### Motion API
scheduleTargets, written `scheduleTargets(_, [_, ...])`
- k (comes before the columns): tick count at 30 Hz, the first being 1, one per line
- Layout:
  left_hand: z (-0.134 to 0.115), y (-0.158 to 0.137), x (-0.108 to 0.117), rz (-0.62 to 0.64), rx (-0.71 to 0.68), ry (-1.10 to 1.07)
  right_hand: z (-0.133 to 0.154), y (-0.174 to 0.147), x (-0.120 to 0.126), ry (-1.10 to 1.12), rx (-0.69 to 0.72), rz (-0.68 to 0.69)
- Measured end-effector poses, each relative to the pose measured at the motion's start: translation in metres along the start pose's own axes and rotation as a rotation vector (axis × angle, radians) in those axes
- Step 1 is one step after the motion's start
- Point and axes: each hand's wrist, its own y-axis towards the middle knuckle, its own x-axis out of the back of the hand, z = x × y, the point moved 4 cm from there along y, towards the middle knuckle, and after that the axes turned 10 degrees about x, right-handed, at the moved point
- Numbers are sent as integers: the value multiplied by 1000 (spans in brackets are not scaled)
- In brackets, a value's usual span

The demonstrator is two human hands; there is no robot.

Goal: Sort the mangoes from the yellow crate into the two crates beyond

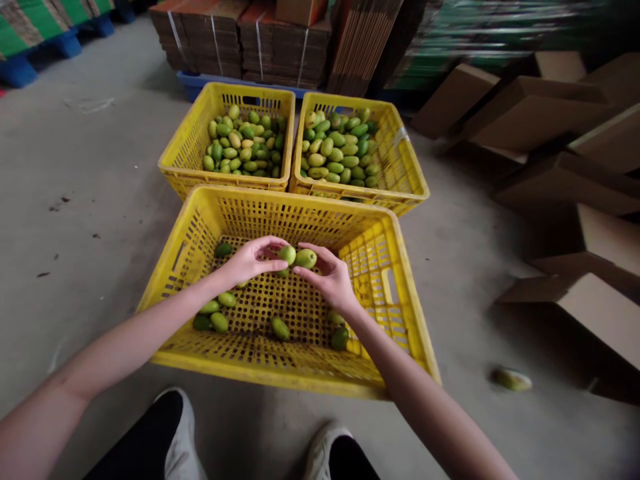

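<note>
Over the near yellow crate (193,250), my two hands are close together, each with a green mango. My left hand (250,259) is closed around one green mango (287,254), thumb below and fingers above. My right hand (331,275) pinches a second green mango (307,259) from the right; the two fruits are side by side, nearly touching. Part of another green fruit (283,273) shows just under them; whether it is held, I cannot tell. On the crate's perforated floor lie several loose mangoes, such as one mango (280,329) near the front and one (339,339) at the right.
Behind stand two yellow crates of green and yellowish mangoes, the left crate (180,143) and the right crate (407,163). Open cardboard boxes (535,113) line the right side. A single fruit (514,379) lies on the concrete floor. Flattened cartons (200,40) are stacked at the back.
</note>
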Motion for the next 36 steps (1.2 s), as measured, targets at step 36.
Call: scheduleTargets(36, [36, 11, 0, -160, 240, -454, -40, -13, -5, 505, -834, -431])
